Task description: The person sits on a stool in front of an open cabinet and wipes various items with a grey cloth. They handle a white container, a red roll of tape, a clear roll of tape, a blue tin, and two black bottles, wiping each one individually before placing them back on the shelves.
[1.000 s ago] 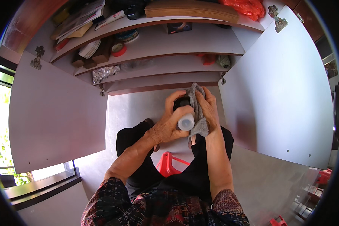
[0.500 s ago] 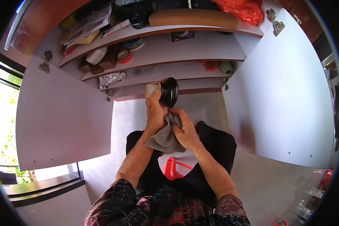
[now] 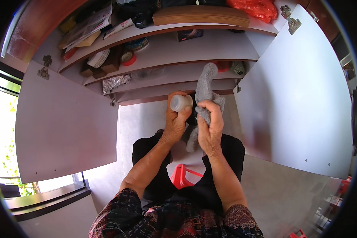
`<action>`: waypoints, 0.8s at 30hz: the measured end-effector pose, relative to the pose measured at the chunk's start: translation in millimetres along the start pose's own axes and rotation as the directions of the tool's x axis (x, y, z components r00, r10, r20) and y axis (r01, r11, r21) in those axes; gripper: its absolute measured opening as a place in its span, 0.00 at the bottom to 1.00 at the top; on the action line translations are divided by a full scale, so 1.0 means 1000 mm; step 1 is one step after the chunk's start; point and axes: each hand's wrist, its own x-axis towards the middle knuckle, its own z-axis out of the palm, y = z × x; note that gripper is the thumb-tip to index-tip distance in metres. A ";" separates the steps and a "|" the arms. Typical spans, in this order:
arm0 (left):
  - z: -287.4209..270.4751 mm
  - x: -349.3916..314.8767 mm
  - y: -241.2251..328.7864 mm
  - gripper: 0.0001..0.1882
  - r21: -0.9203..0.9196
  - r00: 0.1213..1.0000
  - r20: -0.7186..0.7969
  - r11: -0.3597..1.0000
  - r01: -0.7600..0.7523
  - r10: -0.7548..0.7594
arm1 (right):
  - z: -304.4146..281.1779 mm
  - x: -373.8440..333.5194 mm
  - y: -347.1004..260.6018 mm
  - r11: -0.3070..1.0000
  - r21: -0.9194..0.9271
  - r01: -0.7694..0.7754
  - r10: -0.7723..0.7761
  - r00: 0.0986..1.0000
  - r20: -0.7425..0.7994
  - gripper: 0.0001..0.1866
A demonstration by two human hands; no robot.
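Brown-edged white cabinet shelves are spanning the background. Before them, the left hand is gripping a black object with a translucent white round end; the right hand is pinching a grey fabric cloth beside it, seemingly wiping. Continuing would be calling for steady left-hand support.

left hand: curled, gripping | right hand: bent, clasping | forearms: reaching forward

Hands gripping grey cloth, white-ended object, open cabinet
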 end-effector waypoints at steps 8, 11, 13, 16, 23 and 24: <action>0.006 -0.007 0.008 0.20 0.118 0.992 0.091 0.988 -0.101 0.090 | -0.010 0.032 0.005 0.266 0.836 -0.480 0.609 0.756 0.240 0.14; 0.006 -0.007 -0.001 0.20 0.128 0.987 0.006 0.978 -0.163 0.163 | 0.007 0.020 0.027 0.189 0.867 -0.460 0.613 0.746 0.262 0.16; 0.003 0.000 -0.009 0.21 0.124 0.972 -0.094 0.971 -0.204 0.216 | 0.021 0.007 0.031 0.111 0.861 -0.496 0.627 0.707 0.327 0.17; 0.001 0.004 -0.010 0.20 0.088 0.963 -0.169 0.976 -0.197 0.210 | 0.033 -0.008 0.029 -0.019 0.856 -0.516 0.562 0.703 0.436 0.20; 0.002 0.006 -0.009 0.19 0.058 0.955 -0.211 0.978 -0.199 0.207 | 0.024 -0.020 0.003 -0.072 0.781 -0.620 0.623 0.583 0.521 0.26; 0.003 0.006 -0.009 0.19 0.065 0.955 -0.209 0.978 -0.199 0.208 | 0.018 -0.022 0.003 0.240 0.695 -0.678 0.605 0.664 0.439 0.25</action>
